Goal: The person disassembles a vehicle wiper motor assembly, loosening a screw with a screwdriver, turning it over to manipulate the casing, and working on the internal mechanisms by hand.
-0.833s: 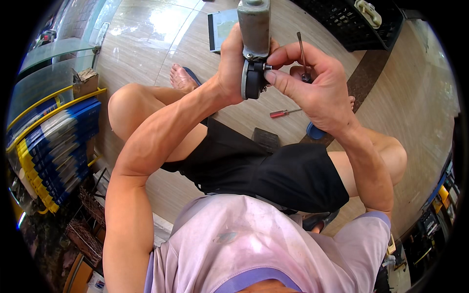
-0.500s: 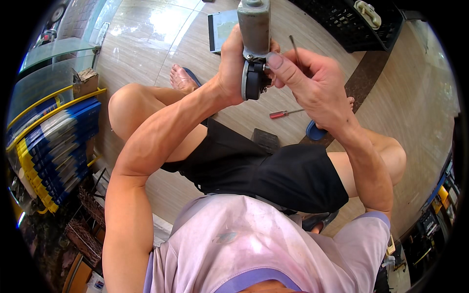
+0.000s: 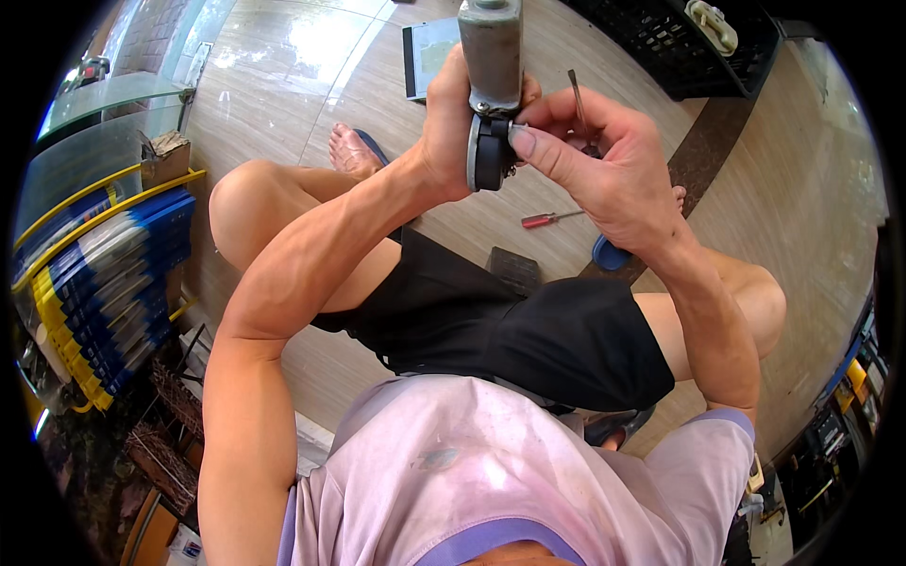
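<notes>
Up in front of me, my left hand (image 3: 447,132) is wrapped round a motor (image 3: 494,61) with a grey metal housing and a black round end piece (image 3: 489,156). Some of its fingers curl behind the housing, out of sight. At the right side of the black end, my right hand (image 3: 609,170) pinches with thumb and forefinger; a small light-coloured bit shows at the tips, too small to name. A thin screwdriver (image 3: 578,99) stands up from among that hand's other fingers, its handle mostly hidden by them.
On the tiled floor lie a red-handled screwdriver (image 3: 543,221), a dark block (image 3: 513,270) and a flat tablet-like panel (image 3: 429,58). A black plastic crate (image 3: 651,47) stands at the far right. To the left is a yellow rack (image 3: 113,203) with blue packets.
My right hand has shifted slightly, its forefinger rising and curling over the pinch. The screwdriver in it has swung a little to the right. The motor stays nearly still.
</notes>
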A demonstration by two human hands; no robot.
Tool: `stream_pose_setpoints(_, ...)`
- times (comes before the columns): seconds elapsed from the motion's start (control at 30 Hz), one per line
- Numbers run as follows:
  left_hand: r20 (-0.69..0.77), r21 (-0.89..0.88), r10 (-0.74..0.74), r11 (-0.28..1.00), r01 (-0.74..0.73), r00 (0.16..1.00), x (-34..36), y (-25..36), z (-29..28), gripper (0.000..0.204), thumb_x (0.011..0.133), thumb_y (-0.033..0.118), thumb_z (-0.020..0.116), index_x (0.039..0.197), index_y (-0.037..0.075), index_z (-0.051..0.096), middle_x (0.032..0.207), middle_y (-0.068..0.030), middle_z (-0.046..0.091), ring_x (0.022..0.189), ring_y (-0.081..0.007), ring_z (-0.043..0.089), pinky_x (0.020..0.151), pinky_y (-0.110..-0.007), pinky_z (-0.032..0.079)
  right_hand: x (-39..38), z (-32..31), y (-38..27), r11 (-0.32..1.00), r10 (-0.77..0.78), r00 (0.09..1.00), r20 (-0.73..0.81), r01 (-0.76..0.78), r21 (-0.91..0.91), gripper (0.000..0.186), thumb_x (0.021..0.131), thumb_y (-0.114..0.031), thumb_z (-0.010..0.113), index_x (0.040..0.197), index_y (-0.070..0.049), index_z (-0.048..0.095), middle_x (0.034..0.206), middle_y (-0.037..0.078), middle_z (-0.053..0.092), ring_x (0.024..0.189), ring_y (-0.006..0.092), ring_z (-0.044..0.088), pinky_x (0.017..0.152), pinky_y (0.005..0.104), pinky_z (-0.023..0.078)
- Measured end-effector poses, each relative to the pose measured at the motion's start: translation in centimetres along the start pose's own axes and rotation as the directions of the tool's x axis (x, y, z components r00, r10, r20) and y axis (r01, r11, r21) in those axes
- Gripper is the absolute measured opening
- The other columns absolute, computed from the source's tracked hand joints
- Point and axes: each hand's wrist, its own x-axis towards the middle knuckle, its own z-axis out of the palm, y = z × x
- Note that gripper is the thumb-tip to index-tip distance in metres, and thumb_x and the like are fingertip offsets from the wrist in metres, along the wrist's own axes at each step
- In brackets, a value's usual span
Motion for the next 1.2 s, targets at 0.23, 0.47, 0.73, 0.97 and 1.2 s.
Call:
stream_pose_setpoints(0.23,-0.055,-0.014,0.019,1.0,-0.02,0.998,-0.1,0.1,0.7,0.062,0.097,0.061,0.032,0.079,0.007,0.057,0.071,-0.0034,0.057,0.059,-0.0146,0.053,0.052,-0.03,0.045,-0.3,0.2,-0.1,0.995,-0.089,0.995,-0.047,0.087,-0.041,0.022,0.089,-0.01,0.077,0.108,0.0,0.069,0.089,-0.002,0.066,0.071,0.0008,0.05,0.063,0.0172,0.04)
stream_pose_setpoints(0.47,-0.044,-0.062,0.043,0.997,-0.046,0.998,0.3,-0.3,0.3,0.062,0.098,0.06,0.032,0.079,0.007,0.057,0.073,-0.0037,0.058,0.06,-0.0145,0.054,0.051,-0.03,0.045,-0.4,0.2,0.0,0.995,-0.084,0.995,-0.046,0.082,-0.053,0.024,0.088,-0.009,0.078,0.108,0.0,0.069,0.09,-0.002,0.066,0.067,-0.0011,0.046,0.06,0.0166,0.037)
stream_pose_setpoints(0.73,0.11,-0.075,-0.037,0.996,0.046,0.993,0.1,0.0,-0.6,0.068,0.097,0.064,0.026,0.081,0.006,0.057,0.065,-0.0076,0.058,0.052,-0.0178,0.052,0.049,-0.031,0.045,-0.1,0.4,0.1,0.979,0.026,0.998,-0.055,-0.014,0.202,0.023,0.094,-0.021,0.074,0.104,0.0,0.072,0.085,0.004,0.071,0.078,0.0087,0.063,0.073,0.0236,0.05)
stream_pose_setpoints(0.97,0.054,0.007,-0.03,1.0,0.03,0.998,-0.3,0.2,0.1,0.07,0.098,0.067,0.024,0.083,0.007,0.058,0.067,-0.0078,0.059,0.053,-0.0185,0.054,0.049,-0.031,0.045,0.0,0.0,-0.5,0.983,0.143,0.989,0.023,-0.145,0.116,0.031,0.097,-0.031,0.071,0.1,0.0,0.072,0.077,0.003,0.067,0.061,0.0064,0.058,0.05,0.0222,0.047)
stream_pose_setpoints(1.2,0.002,0.034,-0.036,0.999,0.036,0.999,-0.2,0.2,0.3,0.068,0.097,0.064,0.025,0.083,0.007,0.059,0.064,-0.0087,0.059,0.054,-0.0186,0.055,0.05,-0.031,0.046,0.0,-0.3,-0.1,0.961,0.213,0.975,0.067,-0.221,0.166,0.034,0.096,-0.035,0.07,0.098,-0.002,0.072,0.075,0.002,0.065,0.056,0.0035,0.053,0.039,0.0221,0.041)
